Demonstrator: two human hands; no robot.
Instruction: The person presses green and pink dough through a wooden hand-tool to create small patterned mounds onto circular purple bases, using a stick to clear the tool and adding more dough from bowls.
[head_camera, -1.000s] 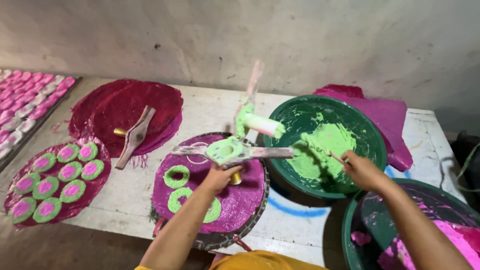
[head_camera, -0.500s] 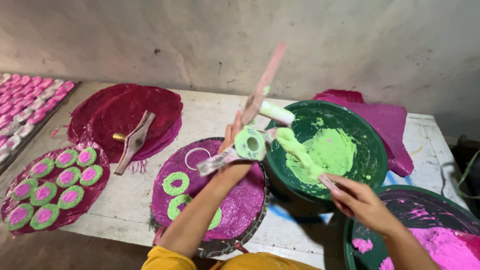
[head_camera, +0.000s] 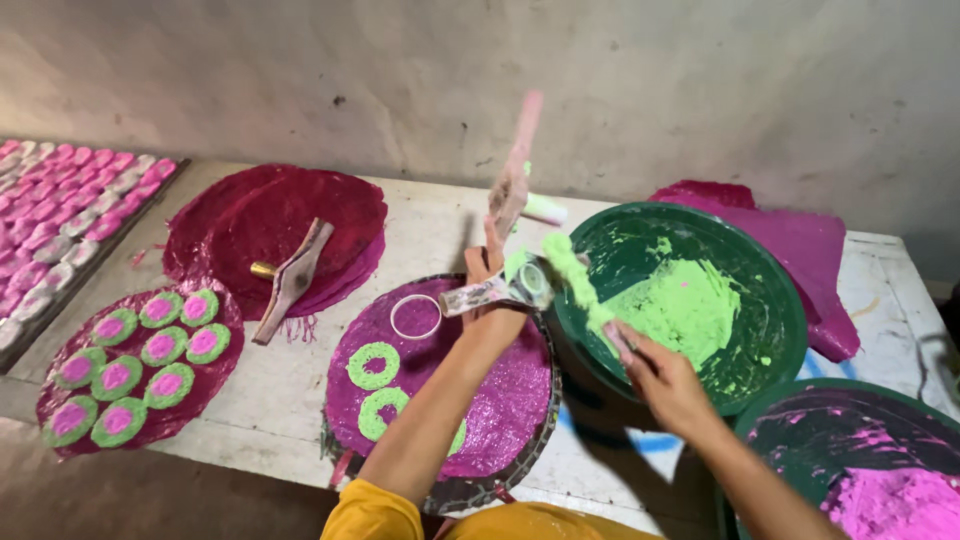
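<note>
The ring mould (head_camera: 520, 280), a small round cutter on a hinged wooden press, is held up over the near edge of the green basin (head_camera: 690, 300), above the purple-coated round board (head_camera: 500, 400). The left hand (head_camera: 490, 275) is clamped around the press handles, fingers closed tight. The right hand (head_camera: 655, 375) pinches a thin stick (head_camera: 585, 290) loaded with green paste and lays it across the mould. A second ago the press lay flat over the board and the right hand was down in the basin; since then the press has been lifted and tilted and the stick has come up out of the basin, so paste now meets the mould. On the board lie green rings (head_camera: 375, 365) and one bare white ring (head_camera: 415, 316). Farther left on the surface (head_camera: 290, 400) sits a sheet of finished green-and-pink discs (head_camera: 140, 360).
</note>
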